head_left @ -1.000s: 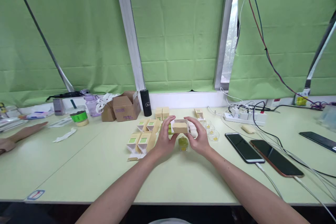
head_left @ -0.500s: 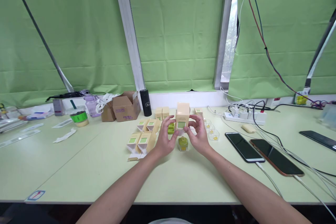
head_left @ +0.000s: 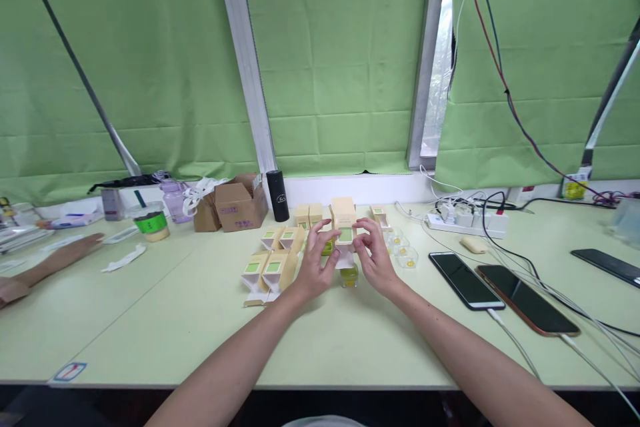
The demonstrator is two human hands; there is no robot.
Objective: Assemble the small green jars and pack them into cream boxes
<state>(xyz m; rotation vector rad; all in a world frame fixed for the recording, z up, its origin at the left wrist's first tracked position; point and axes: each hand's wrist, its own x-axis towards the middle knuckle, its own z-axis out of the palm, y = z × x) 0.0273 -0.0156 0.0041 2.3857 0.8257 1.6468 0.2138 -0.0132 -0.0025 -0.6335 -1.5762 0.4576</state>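
Between my two hands is a small cream cardboard box (head_left: 343, 212) with a green square on its front and a white flap hanging open at its lower end. My left hand (head_left: 317, 263) grips its left side and my right hand (head_left: 375, 257) its right side. Just below the flap, a small jar (head_left: 349, 277) with green contents stands on the table, its top hidden by the flap. Left of my left hand, several similar boxes (head_left: 273, 267) stand in rows, the front ones with open flaps. Behind my left fingers a green piece (head_left: 327, 245) shows in part.
Clear plastic cups (head_left: 407, 257) with yellow centres and another small box (head_left: 380, 216) are to the right. Further right lie phones (head_left: 466, 280) with cables and a power strip (head_left: 467, 221). A brown carton (head_left: 241, 203) and black bottle (head_left: 277, 196) stand behind. Another person's arm (head_left: 57, 259) reaches in from the left.
The box has tilted and its white flap now hangs open over the jar. My fingers have shifted along its sides. Another person's arm has come in at the left.
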